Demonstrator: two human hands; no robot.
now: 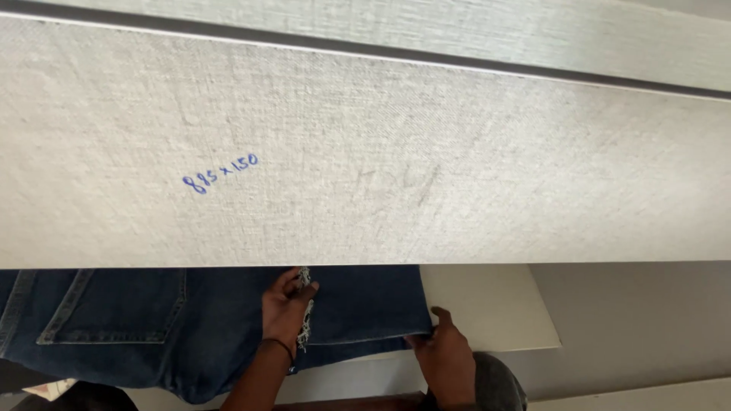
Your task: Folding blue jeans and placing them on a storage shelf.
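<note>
Jeans (190, 327) lie spread out on a pale surface (495, 312), and they are dark blue with a back pocket showing on the left side. A long grey board (381, 152) sits close to the camera and hides the top part of the jeans, so only the lower part can be seen. The left hand (285, 312) rests flat on the cloth, right by a torn, frayed spot (306, 304) with white threads, and its fingers are loose and not closed around anything. The right hand (445, 358) pinches the right edge of the jeans between thumb and fingers, so it is holding the cloth there. The jeans look mostly flat and smooth under the hands, so the laying out seems largely done. They are not folded over yet, and the right edge is a bit lifted where it is held. How the hidden top part lies cannot be told.
</note>
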